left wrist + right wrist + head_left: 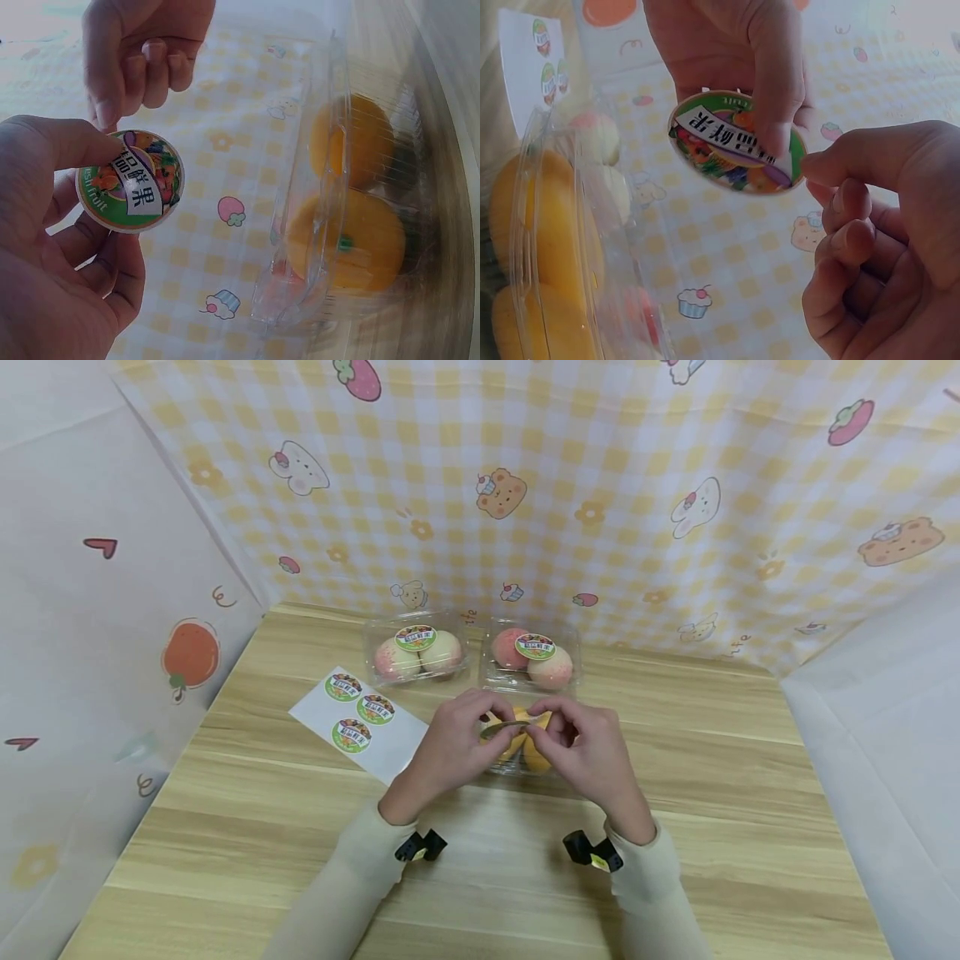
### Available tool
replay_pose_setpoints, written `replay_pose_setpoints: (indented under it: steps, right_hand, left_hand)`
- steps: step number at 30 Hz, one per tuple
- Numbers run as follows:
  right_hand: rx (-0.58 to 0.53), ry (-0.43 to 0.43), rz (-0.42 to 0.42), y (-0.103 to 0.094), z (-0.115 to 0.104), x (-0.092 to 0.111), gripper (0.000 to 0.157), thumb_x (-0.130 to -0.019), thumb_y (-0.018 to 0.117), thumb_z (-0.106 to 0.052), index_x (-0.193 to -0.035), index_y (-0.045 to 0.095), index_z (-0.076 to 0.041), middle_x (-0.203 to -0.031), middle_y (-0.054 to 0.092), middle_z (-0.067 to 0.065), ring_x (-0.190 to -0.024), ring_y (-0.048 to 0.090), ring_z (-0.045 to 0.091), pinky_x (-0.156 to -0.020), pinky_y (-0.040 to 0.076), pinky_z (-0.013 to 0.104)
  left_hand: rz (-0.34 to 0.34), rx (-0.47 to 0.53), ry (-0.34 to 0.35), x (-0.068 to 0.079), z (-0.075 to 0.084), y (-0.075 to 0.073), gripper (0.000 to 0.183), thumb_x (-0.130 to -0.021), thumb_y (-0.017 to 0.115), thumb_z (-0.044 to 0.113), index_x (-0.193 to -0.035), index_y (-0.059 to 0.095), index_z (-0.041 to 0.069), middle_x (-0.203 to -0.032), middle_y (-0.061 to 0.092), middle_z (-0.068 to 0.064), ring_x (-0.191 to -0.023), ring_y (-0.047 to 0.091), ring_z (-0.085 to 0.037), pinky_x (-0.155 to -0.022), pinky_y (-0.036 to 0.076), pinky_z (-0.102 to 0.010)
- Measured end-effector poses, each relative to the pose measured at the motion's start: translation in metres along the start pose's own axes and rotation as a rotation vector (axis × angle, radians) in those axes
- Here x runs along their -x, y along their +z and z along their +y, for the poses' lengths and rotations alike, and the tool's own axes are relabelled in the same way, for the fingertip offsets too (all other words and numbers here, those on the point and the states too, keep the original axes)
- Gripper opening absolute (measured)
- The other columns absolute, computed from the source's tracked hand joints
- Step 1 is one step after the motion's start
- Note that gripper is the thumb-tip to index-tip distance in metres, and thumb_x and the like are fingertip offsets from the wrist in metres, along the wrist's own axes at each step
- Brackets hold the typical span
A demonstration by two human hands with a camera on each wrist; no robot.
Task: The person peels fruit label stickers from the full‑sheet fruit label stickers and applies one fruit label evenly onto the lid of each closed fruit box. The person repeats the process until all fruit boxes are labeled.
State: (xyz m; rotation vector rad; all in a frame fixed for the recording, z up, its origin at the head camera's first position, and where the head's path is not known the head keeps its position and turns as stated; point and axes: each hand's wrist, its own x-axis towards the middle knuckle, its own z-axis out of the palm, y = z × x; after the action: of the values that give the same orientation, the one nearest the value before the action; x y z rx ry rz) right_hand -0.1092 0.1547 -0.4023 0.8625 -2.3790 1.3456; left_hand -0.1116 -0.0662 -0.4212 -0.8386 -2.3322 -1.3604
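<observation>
Both hands meet above a clear plastic box of yellow-orange fruits. My left hand pinches a round fruit-label sticker between thumb and fingers, its printed face showing in both wrist views. At the sticker's edge, the thumb and index finger of my right hand pinch the rim, while its other fingers curl loosely. Seen from the head view, the sticker is nearly edge-on. The hands partly cover the fruit box in that view.
Behind stand two clear boxes of pink-and-cream peaches, each bearing a label. A white sheet with three round stickers lies left on the wooden table. A checked cloth hangs behind.
</observation>
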Motion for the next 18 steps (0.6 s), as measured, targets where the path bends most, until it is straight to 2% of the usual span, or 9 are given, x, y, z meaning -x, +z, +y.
replay_pose_setpoints:
  steps: [4,8,13,18]
  right_hand:
    - [-0.006,0.014,0.0,-0.0012,0.0004,0.0004,0.016,-0.092,0.084,0.004,-0.106,0.079,-0.002,-0.067,0.058,-0.009,-0.054,0.047,0.006,-0.049,0.04,0.02]
    - [-0.012,0.036,-0.035,-0.0019,0.0,0.0,0.019,-0.092,0.086,0.002,-0.108,0.079,-0.005,-0.068,0.058,-0.01,-0.053,0.048,0.006,-0.049,0.04,0.021]
    - [0.018,0.063,-0.116,-0.0023,-0.0014,-0.0009,0.018,-0.092,0.087,-0.001,-0.108,0.079,-0.003,-0.068,0.058,-0.012,-0.055,0.049,0.005,-0.051,0.043,0.025]
    - [0.042,0.066,-0.174,-0.0014,-0.0018,-0.0013,0.015,-0.093,0.087,-0.005,-0.105,0.079,-0.004,-0.068,0.057,-0.013,-0.056,0.05,0.003,-0.051,0.044,0.026]
  left_hand:
    - [0.018,0.097,-0.06,0.0004,0.0011,-0.0013,0.012,-0.095,0.084,0.004,-0.099,0.072,0.007,-0.094,0.075,-0.002,-0.09,0.072,-0.017,-0.086,0.061,-0.037]
    - [0.033,0.22,-0.126,0.0003,0.002,-0.0017,0.01,-0.097,0.082,0.005,-0.1,0.073,0.007,-0.095,0.076,0.0,-0.09,0.071,-0.015,-0.087,0.061,-0.038]
    - [0.065,0.332,-0.2,0.0005,0.0031,-0.0024,0.009,-0.097,0.081,0.006,-0.101,0.073,0.006,-0.098,0.076,-0.002,-0.092,0.071,-0.018,-0.09,0.061,-0.041]
    - [0.086,0.392,-0.251,0.0014,0.0037,-0.0034,0.009,-0.098,0.081,0.007,-0.102,0.073,0.005,-0.101,0.075,-0.007,-0.095,0.071,-0.02,-0.093,0.06,-0.046]
